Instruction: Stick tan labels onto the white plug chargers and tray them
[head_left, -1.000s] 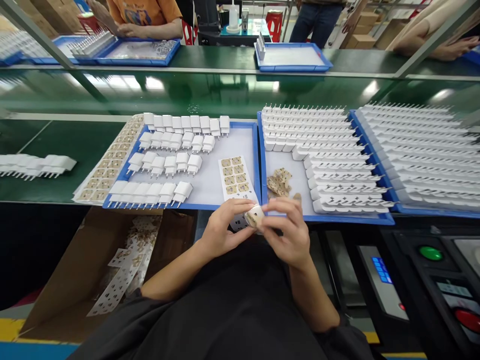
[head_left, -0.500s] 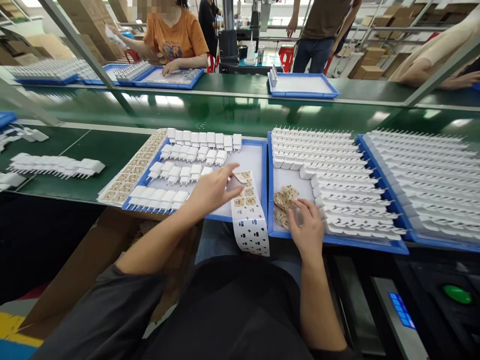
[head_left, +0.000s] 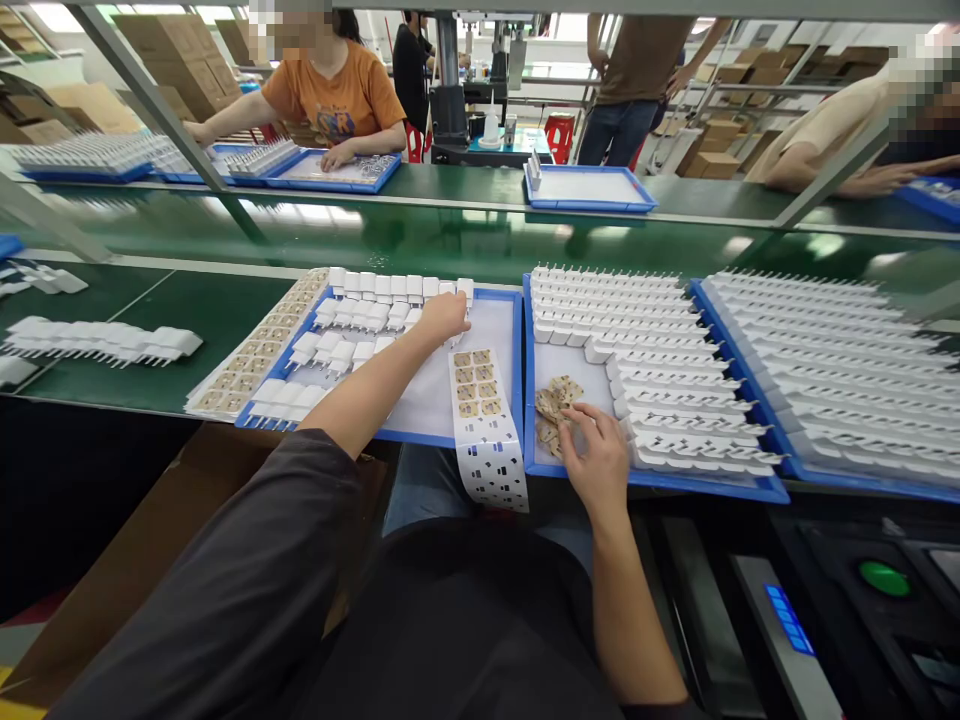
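Observation:
Over the left blue tray, my left hand has its fingers closed round a white plug charger, mostly hidden by the hand. Rows of similar chargers lie in that tray, prongs toward me. A label sheet lies on the tray and hangs over its front edge, with several tan labels on its upper part and bare backing below. At the right tray, my right hand rests beside a crumpled heap of tan labels. Its thumb and index finger are curved but apart, near the heap.
Packed rows of white chargers fill much of the right tray; another full tray adjoins it. Stacked label sheets lie left. Loose chargers sit farther left. Beyond the green conveyor, a person in orange sits at trays.
My left hand has moved up and away from the label sheet to the chargers, its fingers now closed. My right hand stays by the crumpled labels. The view has shifted slightly.

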